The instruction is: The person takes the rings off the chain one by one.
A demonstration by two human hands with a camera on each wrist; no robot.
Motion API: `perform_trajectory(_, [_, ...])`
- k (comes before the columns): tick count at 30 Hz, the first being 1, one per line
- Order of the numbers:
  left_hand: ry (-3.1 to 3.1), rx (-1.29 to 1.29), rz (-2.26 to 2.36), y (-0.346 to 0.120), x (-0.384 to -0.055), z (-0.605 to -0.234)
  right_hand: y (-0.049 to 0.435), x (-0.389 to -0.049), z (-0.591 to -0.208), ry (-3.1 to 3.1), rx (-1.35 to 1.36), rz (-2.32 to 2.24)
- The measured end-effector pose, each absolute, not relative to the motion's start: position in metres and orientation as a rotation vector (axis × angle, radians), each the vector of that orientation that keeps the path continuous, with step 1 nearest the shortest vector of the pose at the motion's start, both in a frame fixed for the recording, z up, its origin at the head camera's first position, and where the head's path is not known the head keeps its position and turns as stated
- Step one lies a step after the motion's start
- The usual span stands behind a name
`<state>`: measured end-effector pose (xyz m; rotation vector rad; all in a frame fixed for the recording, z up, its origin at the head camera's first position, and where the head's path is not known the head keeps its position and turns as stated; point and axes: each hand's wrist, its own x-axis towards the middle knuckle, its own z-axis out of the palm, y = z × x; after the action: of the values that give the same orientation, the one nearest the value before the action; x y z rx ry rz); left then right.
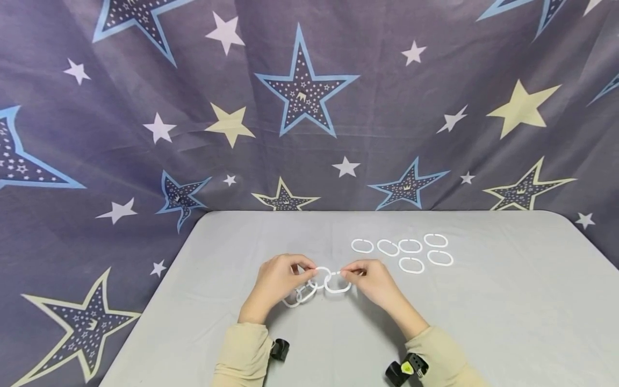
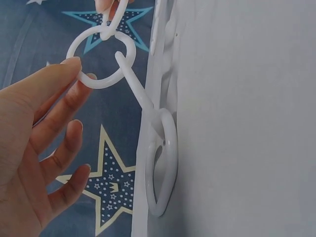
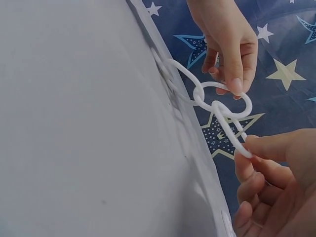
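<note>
A short chain of white oval plastic links [image 1: 307, 293] stretches between the two hands over the table. My left hand [image 1: 279, 280] pinches one link [image 2: 101, 85] between thumb and forefinger, its other fingers loosely spread. From that link two more hang down to the left, the last one [image 2: 171, 168] lowest, close to the tabletop. My right hand [image 1: 371, 279] pinches the link at the right end [image 3: 228, 129] by thumb and fingertips near a small gap in its side. This right link passes through the left hand's link.
Several loose white links [image 1: 411, 265] lie flat at the back right of the grey-covered table [image 1: 508, 312]. A dark curtain with stars [image 1: 329, 156] hangs behind the table. Each sleeve has a black wrist camera [image 1: 280, 349] at its cuff.
</note>
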<state>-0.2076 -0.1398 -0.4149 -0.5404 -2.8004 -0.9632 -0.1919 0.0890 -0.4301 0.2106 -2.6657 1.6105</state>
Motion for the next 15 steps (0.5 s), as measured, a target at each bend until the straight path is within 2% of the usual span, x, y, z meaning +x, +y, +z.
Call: perform_trajectory(15, [-2.780,-0.524,-0.950,-0.1406,-0.2074,-0.4143,0.0838,-0.1903,-0.4378,-2.699,0.251,1.649])
